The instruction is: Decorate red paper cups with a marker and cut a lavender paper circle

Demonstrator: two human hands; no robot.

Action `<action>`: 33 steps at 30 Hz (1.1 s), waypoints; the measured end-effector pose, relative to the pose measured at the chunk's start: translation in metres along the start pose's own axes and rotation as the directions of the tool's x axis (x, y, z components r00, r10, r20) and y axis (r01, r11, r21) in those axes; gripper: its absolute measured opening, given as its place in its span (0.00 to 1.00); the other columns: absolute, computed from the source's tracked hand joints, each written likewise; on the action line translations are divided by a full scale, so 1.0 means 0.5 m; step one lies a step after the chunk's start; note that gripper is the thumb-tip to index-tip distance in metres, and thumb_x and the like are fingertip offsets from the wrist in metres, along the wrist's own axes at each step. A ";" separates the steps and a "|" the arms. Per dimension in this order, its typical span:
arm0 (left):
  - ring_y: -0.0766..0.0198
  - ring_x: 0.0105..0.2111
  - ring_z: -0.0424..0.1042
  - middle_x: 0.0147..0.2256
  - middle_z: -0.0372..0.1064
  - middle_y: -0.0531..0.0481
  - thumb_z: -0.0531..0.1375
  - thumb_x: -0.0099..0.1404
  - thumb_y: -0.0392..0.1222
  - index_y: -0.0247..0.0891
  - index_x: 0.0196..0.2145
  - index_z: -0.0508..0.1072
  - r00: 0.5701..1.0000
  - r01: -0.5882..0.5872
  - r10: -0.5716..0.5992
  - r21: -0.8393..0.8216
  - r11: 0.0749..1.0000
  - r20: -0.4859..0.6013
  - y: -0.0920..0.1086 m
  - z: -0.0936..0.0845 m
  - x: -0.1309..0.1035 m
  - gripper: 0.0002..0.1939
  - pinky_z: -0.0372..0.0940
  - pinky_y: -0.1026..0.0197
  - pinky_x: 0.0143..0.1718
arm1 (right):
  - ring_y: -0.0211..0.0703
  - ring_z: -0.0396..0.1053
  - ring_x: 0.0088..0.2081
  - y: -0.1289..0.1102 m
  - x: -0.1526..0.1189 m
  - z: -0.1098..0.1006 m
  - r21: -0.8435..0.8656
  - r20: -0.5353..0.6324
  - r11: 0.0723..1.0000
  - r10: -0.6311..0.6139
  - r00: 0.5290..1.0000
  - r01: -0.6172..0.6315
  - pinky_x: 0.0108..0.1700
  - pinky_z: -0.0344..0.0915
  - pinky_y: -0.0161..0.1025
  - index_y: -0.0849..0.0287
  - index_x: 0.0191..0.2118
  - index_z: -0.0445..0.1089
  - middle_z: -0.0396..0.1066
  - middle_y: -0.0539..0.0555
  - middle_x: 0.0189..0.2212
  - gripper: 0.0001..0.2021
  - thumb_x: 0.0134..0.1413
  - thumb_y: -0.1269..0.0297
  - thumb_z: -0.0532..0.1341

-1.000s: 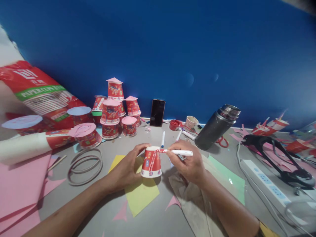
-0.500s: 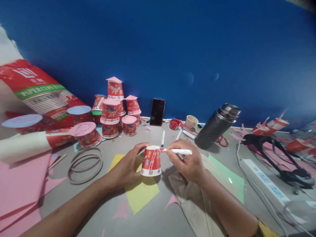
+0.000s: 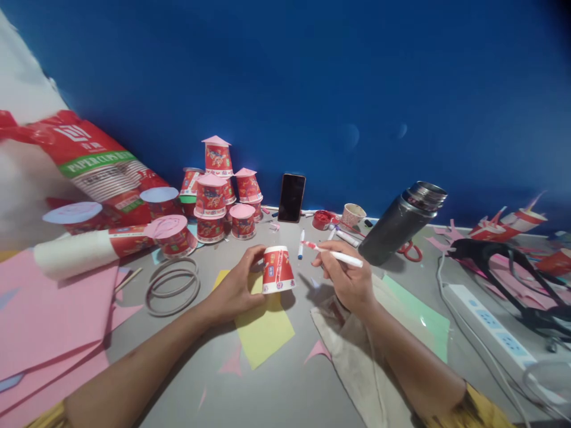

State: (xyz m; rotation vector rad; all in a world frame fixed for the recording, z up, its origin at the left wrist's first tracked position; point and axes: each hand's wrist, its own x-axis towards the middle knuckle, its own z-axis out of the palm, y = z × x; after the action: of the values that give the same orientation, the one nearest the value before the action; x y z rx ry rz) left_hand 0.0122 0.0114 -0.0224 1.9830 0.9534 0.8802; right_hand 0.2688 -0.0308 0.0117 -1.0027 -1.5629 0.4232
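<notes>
Over grey tabletop (image 3: 307, 398), got paper cup (image 3: 279, 273) clasped upside down in left hand (image 3: 238, 286), probably for a steady view of its print, with marker (image 3: 341, 255) gripped in right hand (image 3: 350, 279), clear of the cup.

At centre frame, the cup (image 3: 277, 271) is in the left hand (image 3: 238, 285); right of it, the pen (image 3: 344, 257) is in the right hand (image 3: 351, 282). Behind, the phone (image 3: 291, 199) stands before the wall (image 3: 285, 89), between cup stack (image 3: 211, 201), left, and bottle (image 3: 395, 229), right. Rings (image 3: 167, 314) lie centre-left, the bag (image 3: 103, 163) upper left, the power strip (image 3: 497, 330) lower right.
</notes>
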 end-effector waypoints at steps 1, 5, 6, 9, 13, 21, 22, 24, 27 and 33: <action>0.40 0.63 0.73 0.65 0.66 0.34 0.70 0.57 0.43 0.42 0.64 0.58 1.000 0.002 -0.002 0.004 1.000 -0.003 0.001 0.000 0.000 0.40 0.70 0.38 0.63 | 0.36 0.69 0.22 0.006 0.000 0.001 0.008 0.003 1.000 0.014 1.000 -0.014 0.26 0.67 0.33 0.57 0.48 0.76 0.79 0.51 0.29 0.09 0.72 0.60 0.60; 0.40 0.62 0.74 0.64 0.67 0.35 0.69 0.57 0.43 0.42 0.63 0.59 1.000 -0.004 0.004 0.016 1.000 -0.016 0.014 -0.002 0.001 0.39 0.71 0.37 0.63 | 0.39 0.75 0.28 0.017 -0.001 0.001 -0.095 0.050 0.995 -0.019 0.999 0.024 0.34 0.71 0.36 0.56 0.47 0.75 0.81 0.51 0.32 0.07 0.69 0.63 0.62; 0.40 0.62 0.74 0.64 0.67 0.36 0.69 0.58 0.44 0.42 0.63 0.59 1.000 -0.005 0.005 0.017 1.000 -0.023 0.017 -0.003 0.001 0.39 0.71 0.37 0.63 | 0.41 0.77 0.31 0.018 -0.001 0.001 -0.130 0.064 0.990 -0.042 0.997 0.050 0.37 0.72 0.37 0.56 0.46 0.76 0.81 0.52 0.34 0.06 0.68 0.64 0.62; 0.42 0.64 0.72 0.64 0.66 0.37 0.68 0.57 0.41 0.43 0.63 0.59 0.999 -0.011 0.011 0.006 1.000 -0.041 0.020 -0.004 0.001 0.38 0.68 0.38 0.66 | 0.43 0.79 0.35 0.025 -0.005 0.003 -0.190 0.103 0.976 -0.084 0.991 0.103 0.41 0.73 0.39 0.56 0.48 0.75 0.82 0.53 0.37 0.08 0.65 0.67 0.63; 0.42 0.67 0.68 0.66 0.63 0.37 0.66 0.55 0.37 0.43 0.64 0.58 0.999 -0.010 0.006 -0.095 0.995 -0.039 0.003 -0.001 0.000 0.41 0.64 0.36 0.69 | 0.46 0.78 0.37 0.040 -0.011 0.008 -0.215 0.173 0.970 -0.073 0.982 0.110 0.44 0.74 0.43 0.55 0.53 0.73 0.82 0.56 0.43 0.16 0.60 0.66 0.68; 0.39 0.68 0.65 0.66 0.62 0.33 0.67 0.54 0.37 0.42 0.63 0.57 0.998 0.044 -0.052 -0.168 0.985 -0.044 -0.003 0.004 -0.003 0.42 0.59 0.34 0.71 | 0.49 0.81 0.39 0.052 -0.015 0.010 -0.195 0.050 0.975 -0.098 0.994 0.106 0.46 0.75 0.44 0.51 0.50 0.76 0.83 0.54 0.38 0.08 0.71 0.62 0.61; 0.38 0.68 0.66 0.66 0.62 0.33 0.68 0.55 0.38 0.43 0.63 0.57 0.997 0.054 -0.062 -0.163 0.985 -0.043 -0.001 0.004 -0.003 0.42 0.60 0.34 0.70 | 0.49 0.81 0.39 0.054 -0.014 0.010 -0.194 0.042 0.976 -0.095 0.995 0.101 0.46 0.75 0.44 0.51 0.50 0.76 0.83 0.54 0.38 0.08 0.72 0.62 0.61; 0.38 0.66 0.68 0.66 0.62 0.32 0.70 0.56 0.42 0.43 0.63 0.56 0.995 0.076 -0.084 -0.156 0.985 -0.045 -0.001 0.006 -0.003 0.42 0.60 0.33 0.69 | 0.49 0.81 0.40 0.057 -0.013 0.011 -0.197 0.035 0.975 -0.097 0.995 0.102 0.45 0.75 0.45 0.52 0.51 0.75 0.83 0.54 0.38 0.08 0.72 0.62 0.60; 0.37 0.67 0.67 0.66 0.62 0.32 0.73 0.57 0.48 0.43 0.63 0.57 0.994 0.078 -0.092 -0.198 0.977 -0.064 -0.009 0.007 0.000 0.42 0.60 0.33 0.69 | 0.48 0.80 0.40 0.059 -0.012 0.011 -0.196 0.057 0.971 -0.125 0.991 0.134 0.45 0.74 0.45 0.52 0.52 0.74 0.82 0.54 0.40 0.09 0.71 0.62 0.61; 0.40 0.68 0.66 0.68 0.62 0.35 0.75 0.57 0.48 0.45 0.63 0.57 0.993 0.045 -0.079 -0.360 0.932 -0.082 -0.029 0.008 0.005 0.43 0.64 0.38 0.67 | 0.45 0.76 0.33 0.040 -0.018 0.018 -0.192 0.167 0.932 -0.278 0.946 0.308 0.38 0.71 0.41 0.54 0.46 0.71 0.79 0.52 0.34 0.11 0.64 0.57 0.70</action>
State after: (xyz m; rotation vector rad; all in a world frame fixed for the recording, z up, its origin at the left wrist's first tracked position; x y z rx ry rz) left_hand 0.0120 0.0187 -0.0358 1.6038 0.8349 1.0403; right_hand 0.2672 -0.0242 -0.0113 -0.8961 -1.8810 0.1156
